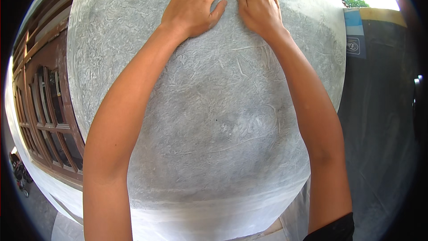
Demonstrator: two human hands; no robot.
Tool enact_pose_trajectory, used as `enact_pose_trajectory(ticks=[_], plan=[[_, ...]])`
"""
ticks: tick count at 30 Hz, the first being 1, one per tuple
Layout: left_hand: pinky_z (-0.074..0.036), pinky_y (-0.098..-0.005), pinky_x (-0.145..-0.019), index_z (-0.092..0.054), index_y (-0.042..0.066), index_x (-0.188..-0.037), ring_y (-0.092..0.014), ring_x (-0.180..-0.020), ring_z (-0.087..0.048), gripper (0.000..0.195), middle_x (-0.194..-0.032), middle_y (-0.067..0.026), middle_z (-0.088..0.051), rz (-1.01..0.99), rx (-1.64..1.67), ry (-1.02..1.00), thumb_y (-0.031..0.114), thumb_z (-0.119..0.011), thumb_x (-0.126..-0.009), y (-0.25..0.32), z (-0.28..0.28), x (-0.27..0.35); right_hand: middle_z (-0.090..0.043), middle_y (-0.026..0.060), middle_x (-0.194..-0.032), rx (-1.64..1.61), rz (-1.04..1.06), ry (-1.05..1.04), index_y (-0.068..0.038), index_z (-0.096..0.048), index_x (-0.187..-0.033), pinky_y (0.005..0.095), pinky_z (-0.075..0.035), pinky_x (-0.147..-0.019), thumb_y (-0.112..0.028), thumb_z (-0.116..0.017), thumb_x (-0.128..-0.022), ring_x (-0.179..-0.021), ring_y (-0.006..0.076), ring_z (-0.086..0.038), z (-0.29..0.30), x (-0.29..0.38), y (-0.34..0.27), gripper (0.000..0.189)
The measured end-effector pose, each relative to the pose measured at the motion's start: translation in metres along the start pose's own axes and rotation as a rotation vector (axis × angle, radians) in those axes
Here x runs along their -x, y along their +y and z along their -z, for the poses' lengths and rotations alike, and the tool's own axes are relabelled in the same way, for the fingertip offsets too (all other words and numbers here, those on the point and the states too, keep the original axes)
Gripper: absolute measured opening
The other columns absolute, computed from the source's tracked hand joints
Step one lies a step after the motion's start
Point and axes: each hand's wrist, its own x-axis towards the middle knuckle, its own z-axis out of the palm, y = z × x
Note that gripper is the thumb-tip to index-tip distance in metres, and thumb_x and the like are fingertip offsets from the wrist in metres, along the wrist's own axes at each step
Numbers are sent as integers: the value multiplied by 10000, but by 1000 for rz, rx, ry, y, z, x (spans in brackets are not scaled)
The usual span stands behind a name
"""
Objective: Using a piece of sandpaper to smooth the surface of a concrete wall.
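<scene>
A grey, rough-textured plastered wall (214,107) fills the middle of the head view, with fine ridges and scratches over its surface. Near the top edge, my left hand (197,6) lies palm down against it, fingers spread and thumb pointing out to the right. Just right of it, my right hand (257,5) is also on the wall, its fingers mostly together and pointing up. A small pale bit shows beside its thumb side; what it is cannot be told, and the palm is hidden. The hands do not touch each other.
A brown wooden window frame with glass panes (53,107) stands at left. Far lower left is a motorcycle (21,177), partly seen. At right hangs a dark sheet (378,107) with a blue and yellow top. Clear plastic sheeting (297,214) is at lower right.
</scene>
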Motion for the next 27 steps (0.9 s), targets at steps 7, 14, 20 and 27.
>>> enact_pose_trajectory(ticks=[7,14,20,27], plan=[[-156,-513,-1292,-462,17,-1538,-300,-1561,-293,579,-1642,-137,-407,8,-21,-20,322,-474,-1047,-11,1,5,-450,97,-1606,-52,91,-43,-85,-486,-1524,649,-251,-1224,-230,-499,-1054,-1511,287,-386,3,42,-23,491],[-145,-511,-1296,-450,-5,-1536,-277,-1569,-280,581,-1644,-141,-402,-175,35,201,306,-454,-1046,-46,-32,11,-436,145,-1611,-75,105,-14,-48,-468,-1526,625,-256,-1236,-214,-487,-1051,-1508,307,-397,-1,39,-37,504],[-74,-642,-1276,-255,167,-1654,-184,-1598,-189,591,-1727,-26,-241,-83,-141,36,369,-337,-1105,-14,-36,-4,-443,97,-1618,-1,51,18,-98,-473,-1544,635,-241,-1229,-258,-459,-1074,-1517,296,-384,2,6,11,497],[-147,-513,-1295,-457,1,-1533,-282,-1568,-282,574,-1637,-155,-407,-25,1,-73,298,-469,-1042,-9,5,7,-475,86,-1587,-40,83,-19,-72,-523,-1485,643,-266,-1217,-242,-476,-1064,-1484,275,-423,6,40,-20,457]])
